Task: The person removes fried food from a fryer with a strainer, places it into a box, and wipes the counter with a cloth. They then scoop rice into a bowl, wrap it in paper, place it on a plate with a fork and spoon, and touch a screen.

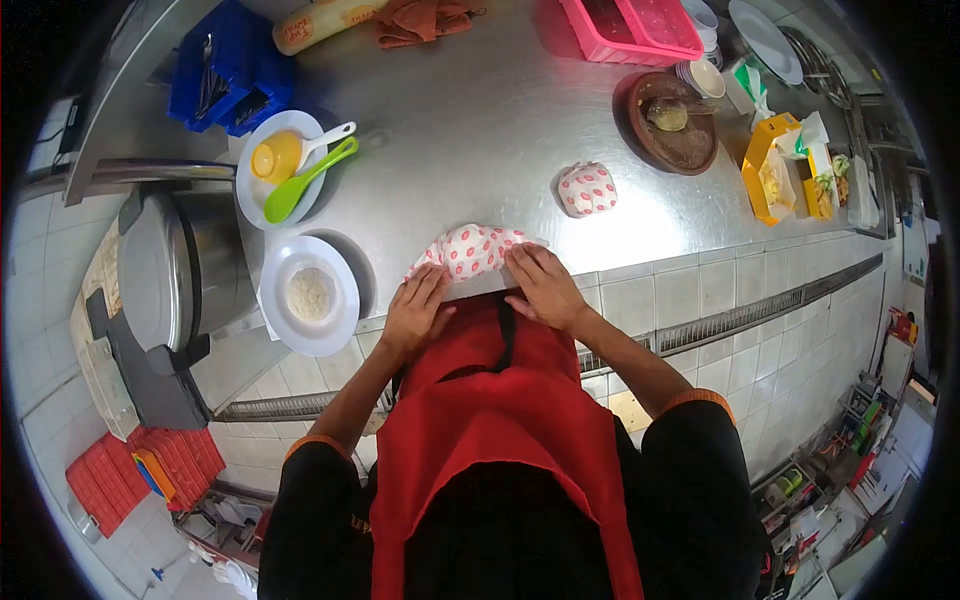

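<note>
A bundle in white wrapping paper with red prints (470, 251) lies at the near edge of the steel table, with its contents hidden. The fingers of my left hand (415, 308) are bent over the left end of the paper. My right hand (546, 287) grips the right end in the same way, its thumb toward my body. Just beyond, to the right, sits a smaller finished-looking packet in the same paper (588, 190), touched by neither hand.
At the left stand a white plate of rice (310, 296), a plate (248, 196) with a yellow bowl, a green spoon (290, 195) and a white one, and a large rice cooker (165, 265). A stone mortar (660, 150), pink basket (665, 45) and yellow boxes (768, 175) are at the right.
</note>
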A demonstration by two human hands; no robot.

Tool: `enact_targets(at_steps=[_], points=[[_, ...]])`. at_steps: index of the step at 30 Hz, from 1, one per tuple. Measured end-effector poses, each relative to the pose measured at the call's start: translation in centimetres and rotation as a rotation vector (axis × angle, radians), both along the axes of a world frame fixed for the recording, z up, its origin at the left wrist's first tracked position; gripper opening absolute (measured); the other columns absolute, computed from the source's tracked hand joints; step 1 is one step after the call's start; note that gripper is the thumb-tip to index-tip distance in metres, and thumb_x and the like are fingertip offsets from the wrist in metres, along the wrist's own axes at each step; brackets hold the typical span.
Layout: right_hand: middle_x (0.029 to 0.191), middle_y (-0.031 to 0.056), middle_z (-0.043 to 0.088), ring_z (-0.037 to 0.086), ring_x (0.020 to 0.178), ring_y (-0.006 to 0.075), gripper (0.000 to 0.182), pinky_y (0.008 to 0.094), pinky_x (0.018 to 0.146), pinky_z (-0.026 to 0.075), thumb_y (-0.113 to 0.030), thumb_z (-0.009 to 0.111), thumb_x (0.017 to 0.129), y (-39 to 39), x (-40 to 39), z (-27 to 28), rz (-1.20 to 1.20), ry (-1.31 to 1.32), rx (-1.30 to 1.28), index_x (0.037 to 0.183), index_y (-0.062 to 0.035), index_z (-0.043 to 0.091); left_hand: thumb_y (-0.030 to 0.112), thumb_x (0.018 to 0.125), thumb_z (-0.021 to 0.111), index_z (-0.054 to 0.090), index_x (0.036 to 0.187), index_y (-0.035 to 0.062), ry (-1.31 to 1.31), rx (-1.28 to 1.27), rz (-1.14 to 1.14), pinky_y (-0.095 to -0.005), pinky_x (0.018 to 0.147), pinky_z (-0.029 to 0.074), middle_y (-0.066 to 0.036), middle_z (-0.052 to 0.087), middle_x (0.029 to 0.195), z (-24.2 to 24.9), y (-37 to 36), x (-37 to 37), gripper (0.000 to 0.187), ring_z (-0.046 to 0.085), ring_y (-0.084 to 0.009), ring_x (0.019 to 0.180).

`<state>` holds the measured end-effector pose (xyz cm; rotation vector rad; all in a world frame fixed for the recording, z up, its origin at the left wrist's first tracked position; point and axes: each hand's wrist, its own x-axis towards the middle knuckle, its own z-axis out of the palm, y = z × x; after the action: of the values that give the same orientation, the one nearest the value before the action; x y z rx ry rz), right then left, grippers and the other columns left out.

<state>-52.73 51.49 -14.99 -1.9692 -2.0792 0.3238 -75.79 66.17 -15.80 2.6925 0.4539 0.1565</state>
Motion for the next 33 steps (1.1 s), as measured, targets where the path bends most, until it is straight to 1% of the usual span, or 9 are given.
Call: enact_targets(at_steps=[2, 6, 8, 10, 17, 22, 24, 28, 33], points=[[0.121, 0.0145, 0.048, 0.045, 0.111, 0.0309, 0.071, 0.0403, 0.097, 0.037, -0.030, 0.070, 0.071, 0.3, -0.2, -0.3, -0.032, 0.041, 0.035, 0.129, 0.0004, 0.042, 0.021, 0.079, 0.062, 0.052, 0.120, 0.0002, -0.014, 0.042, -0.005, -0.0412, 0.095, 0.040, -0.016, 0.047, 0.127, -1.3, -0.9, -1.0, 0.046, 0.043, -0.0305, 0.121], [0.116, 0.0125, 0.050, 0.047, 0.106, 0.0290, 0.066, 0.0392, 0.093, 0.038, -0.028, 0.069, 0.071, -0.1, 0.3, -2.9, 0.029, -0.145, 0.171, 0.125, -0.0002, 0.045, 0.012, 0.076, 0.065, 0.056, 0.113, 0.0011, -0.161, 0.172, 0.023, -0.0383, 0.088, 0.045, -0.015, 0.051, 0.119, -3.3, -1.7, -1.2, 0.039, 0.050, -0.0303, 0.111], [0.115, 0.0118, 0.050, 0.047, 0.105, 0.0282, 0.064, 0.0387, 0.092, 0.038, -0.027, 0.070, 0.069, 0.1, 0.2, -1.5, -0.010, 0.008, 0.065, 0.123, -0.0007, 0.047, 0.012, 0.075, 0.067, 0.056, 0.112, 0.0009, -0.224, 0.141, 0.066, -0.0375, 0.087, 0.046, -0.016, 0.051, 0.118, -2.6, -2.7, -0.8, 0.040, 0.051, -0.0312, 0.108], [0.112, 0.0109, 0.052, 0.048, 0.104, 0.0275, 0.055, 0.0390, 0.091, 0.037, -0.025, 0.068, 0.070, 0.7, 0.6, -0.6, -0.006, 0.086, 0.141, 0.117, -0.0003, 0.051, 0.015, 0.072, 0.071, 0.056, 0.112, -0.0002, -0.263, -0.026, 0.335, -0.0392, 0.087, 0.045, -0.017, 0.051, 0.116, -1.0, -3.2, 1.0, 0.045, 0.051, -0.0338, 0.107], [0.112, 0.0085, 0.055, 0.049, 0.106, 0.0258, 0.030, 0.0418, 0.089, 0.037, -0.015, 0.062, 0.069, 2.3, 3.1, -1.3, 0.096, 0.309, 0.287, 0.098, -0.0050, 0.062, 0.009, 0.068, 0.071, 0.058, 0.110, -0.0002, -0.233, -0.086, 0.272, -0.0385, 0.086, 0.045, -0.014, 0.054, 0.110, -0.7, -1.7, 1.8, 0.045, 0.052, -0.0329, 0.100], [0.109, 0.0053, 0.057, 0.050, 0.103, 0.0224, 0.026, 0.0390, 0.087, 0.038, -0.012, 0.059, 0.072, 2.8, 4.4, -3.0, 0.229, 0.216, 0.324, 0.098, -0.0061, 0.062, 0.002, 0.070, 0.063, 0.062, 0.086, -0.0013, -0.274, 0.078, 0.213, -0.0367, 0.073, 0.050, -0.009, 0.060, 0.091, -0.7, -0.8, 2.9, 0.016, 0.058, -0.0272, 0.082], [0.104, 0.0038, 0.057, 0.050, 0.098, 0.0205, 0.022, 0.0374, 0.085, 0.039, -0.010, 0.055, 0.075, 3.1, 4.5, -3.2, 0.328, 0.015, 0.396, 0.096, -0.0061, 0.061, 0.003, 0.070, 0.062, 0.061, 0.087, 0.0002, -0.246, 0.143, 0.189, -0.0360, 0.074, 0.050, -0.008, 0.059, 0.092, -0.9, -0.8, 2.7, 0.017, 0.057, -0.0259, 0.084], [0.100, 0.0038, 0.056, 0.049, 0.096, 0.0212, 0.020, 0.0372, 0.083, 0.039, -0.009, 0.054, 0.075, 4.5, 4.2, -2.6, 0.317, -0.010, 0.299, 0.094, -0.0060, 0.059, 0.005, 0.072, 0.060, 0.061, 0.087, 0.0040, -0.241, 0.239, 0.170, -0.0348, 0.074, 0.048, -0.006, 0.059, 0.092, -0.7, -1.0, 2.6, 0.015, 0.056, -0.0229, 0.086], [0.100, 0.0039, 0.055, 0.048, 0.096, 0.0226, 0.024, 0.0374, 0.082, 0.038, -0.007, 0.056, 0.073, 4.8, 4.7, -2.6, 0.290, 0.214, 0.146, 0.097, -0.0072, 0.057, 0.006, 0.073, 0.058, 0.061, 0.091, 0.0070, -0.203, 0.299, 0.262, -0.0348, 0.075, 0.043, -0.004, 0.060, 0.088, -0.1, -0.9, 2.9, 0.018, 0.055, -0.0222, 0.087]])
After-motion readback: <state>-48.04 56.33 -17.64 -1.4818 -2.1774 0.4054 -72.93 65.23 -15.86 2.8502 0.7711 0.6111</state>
